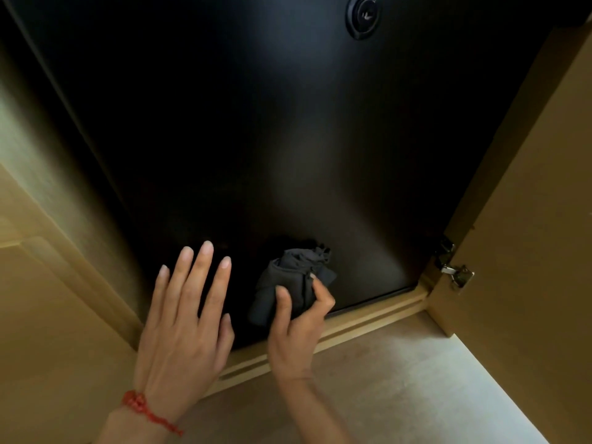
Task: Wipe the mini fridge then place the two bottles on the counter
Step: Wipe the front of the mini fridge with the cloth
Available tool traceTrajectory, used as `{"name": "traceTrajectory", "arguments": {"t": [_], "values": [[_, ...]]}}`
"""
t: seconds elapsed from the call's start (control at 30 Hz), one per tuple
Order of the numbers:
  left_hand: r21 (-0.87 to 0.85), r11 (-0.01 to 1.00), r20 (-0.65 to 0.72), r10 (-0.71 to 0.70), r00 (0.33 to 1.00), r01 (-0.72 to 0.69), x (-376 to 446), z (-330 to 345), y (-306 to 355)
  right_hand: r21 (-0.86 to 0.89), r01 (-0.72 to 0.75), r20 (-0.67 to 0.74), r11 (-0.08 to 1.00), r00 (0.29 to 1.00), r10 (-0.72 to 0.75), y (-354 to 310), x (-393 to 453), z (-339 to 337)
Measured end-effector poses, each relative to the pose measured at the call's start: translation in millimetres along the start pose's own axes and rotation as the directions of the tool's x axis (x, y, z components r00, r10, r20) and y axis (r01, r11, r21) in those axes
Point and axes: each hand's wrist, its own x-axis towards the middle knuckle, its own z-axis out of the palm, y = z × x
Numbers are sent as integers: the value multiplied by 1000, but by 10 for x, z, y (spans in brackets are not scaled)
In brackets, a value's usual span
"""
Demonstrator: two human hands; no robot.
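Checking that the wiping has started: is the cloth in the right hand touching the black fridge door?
Cannot tell. In the head view the right hand grips the bunched cloth in front of the fridge door, but dark on dark hides any contact or gap.

Mini fridge [288,123]: matte black flat door, closed, set inside a light wooden cabinet recess, round lock fitting near its top right. Cloth [290,282]: dark grey, bunched up, pressed against the door's lower edge.
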Motion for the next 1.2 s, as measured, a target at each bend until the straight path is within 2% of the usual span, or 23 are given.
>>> {"name": "traceTrajectory", "arguments": {"t": [0.17,0.37,0.57,0.63,0.83,0.93,1.03,1.13,1.2], "values": [[-2,1000,13,-5,1000,5,-75,38,-4,-35,36,-43,999,998,-37,86,250,-245],[-9,1000,5,5,1000,-5,-84,109,56,-6,-189,-284,982,942,180,283,902,-749],[-17,999,13,36,999,-36,-71,212,180,52,-185,-269,981,944,192,244,1015,-863],[-5,1000,16,25,1000,-25,-79,227,199,83,-154,-261,985,950,171,186,1059,-867],[36,999,32,-3,999,2,-89,261,232,40,56,-295,998,955,-42,-106,1503,-919],[56,998,31,-6,1000,4,-91,278,243,-1,74,-270,997,960,-71,-43,1562,-978],[68,998,45,-7,999,4,-111,290,246,-47,-53,-253,997,967,40,229,1339,-1030],[40,999,50,-12,999,10,-108,259,262,-81,-256,-144,963,959,243,537,988,-1143],[25,1000,60,-16,998,14,-99,226,270,-75,-335,-67,939,941,331,647,831,-1218]]}}
